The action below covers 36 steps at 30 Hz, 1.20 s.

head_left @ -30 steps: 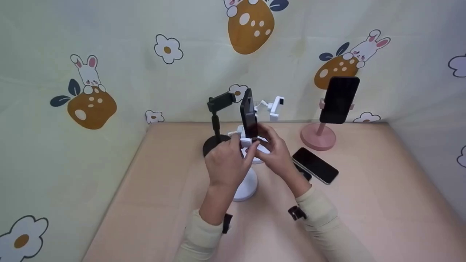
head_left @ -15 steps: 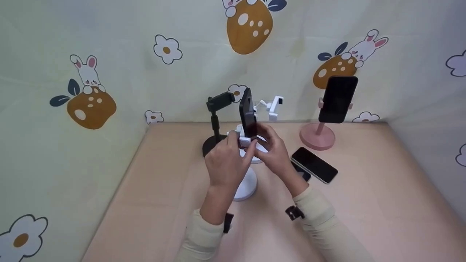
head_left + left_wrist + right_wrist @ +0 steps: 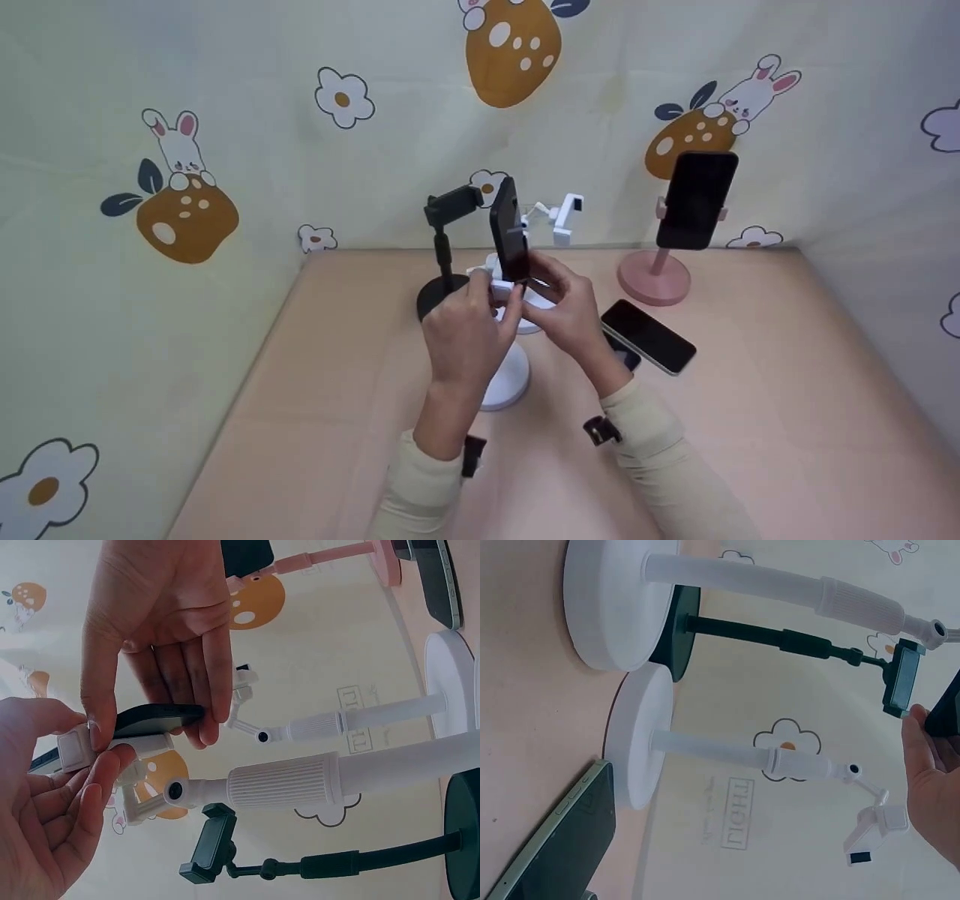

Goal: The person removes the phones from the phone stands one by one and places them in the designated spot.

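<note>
A dark phone point(image 3: 508, 232) stands upright and seen nearly edge-on in the clamp point(image 3: 502, 289) of the nearest white phone stand point(image 3: 508, 384). My left hand point(image 3: 463, 337) pinches the clamp's end at the phone's lower part; its fingers and thumb meet around that white block point(image 3: 73, 748) in the left wrist view. From the other side my right hand point(image 3: 568, 309) holds the phone, its thumb at the clamp and its fingers behind the phone. In the right wrist view only part of the right hand point(image 3: 939, 799) shows, beside the phone's dark edge point(image 3: 946, 709).
A black phone stand point(image 3: 444, 255) and a second white stand point(image 3: 564, 221) stand just behind the hands. At the right, a pink stand point(image 3: 655, 279) bears another phone point(image 3: 697, 201). Two phones lie on the table, one light-edged point(image 3: 649, 337) partly over a darker one point(image 3: 624, 355).
My left thumb has shifted slightly left along the clamp. Both hands otherwise keep their places at the phone and clamp, while the head view has moved a little.
</note>
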{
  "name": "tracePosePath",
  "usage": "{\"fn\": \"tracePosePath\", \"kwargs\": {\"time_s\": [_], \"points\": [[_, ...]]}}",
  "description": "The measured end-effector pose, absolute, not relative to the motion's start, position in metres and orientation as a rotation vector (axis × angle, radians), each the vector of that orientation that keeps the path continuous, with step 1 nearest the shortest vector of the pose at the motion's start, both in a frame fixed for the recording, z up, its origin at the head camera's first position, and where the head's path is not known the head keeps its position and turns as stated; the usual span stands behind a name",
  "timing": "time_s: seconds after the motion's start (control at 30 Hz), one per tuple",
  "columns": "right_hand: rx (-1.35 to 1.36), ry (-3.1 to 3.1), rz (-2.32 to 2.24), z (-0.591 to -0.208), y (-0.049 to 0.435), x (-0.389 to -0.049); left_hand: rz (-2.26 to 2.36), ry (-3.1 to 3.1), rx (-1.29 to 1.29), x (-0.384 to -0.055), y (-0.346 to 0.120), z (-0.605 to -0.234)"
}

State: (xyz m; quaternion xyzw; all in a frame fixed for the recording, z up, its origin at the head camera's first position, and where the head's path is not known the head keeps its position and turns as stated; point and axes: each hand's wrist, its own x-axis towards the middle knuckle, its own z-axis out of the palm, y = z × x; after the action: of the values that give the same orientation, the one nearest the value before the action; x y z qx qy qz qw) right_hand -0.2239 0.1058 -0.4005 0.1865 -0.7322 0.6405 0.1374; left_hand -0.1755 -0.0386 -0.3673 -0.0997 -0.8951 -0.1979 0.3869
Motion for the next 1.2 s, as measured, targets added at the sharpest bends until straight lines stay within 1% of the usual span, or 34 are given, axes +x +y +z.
{"fn": "tracePosePath", "kwargs": {"time_s": [0.27,0.87,1.2], "points": [[0.558,-2.156,1.866,-0.399,0.113,-0.225,-0.543,-2.24,-0.287,-0.175,-0.04,-0.37],[0.637,-2.07,2.15,-0.397,0.126,-0.23,-0.592,-2.235,-0.315,-0.179,-0.044,-0.375],[0.658,-2.099,2.16,-0.396,0.129,-0.23,-0.608,-2.253,-0.315,-0.18,-0.044,-0.375]]}}
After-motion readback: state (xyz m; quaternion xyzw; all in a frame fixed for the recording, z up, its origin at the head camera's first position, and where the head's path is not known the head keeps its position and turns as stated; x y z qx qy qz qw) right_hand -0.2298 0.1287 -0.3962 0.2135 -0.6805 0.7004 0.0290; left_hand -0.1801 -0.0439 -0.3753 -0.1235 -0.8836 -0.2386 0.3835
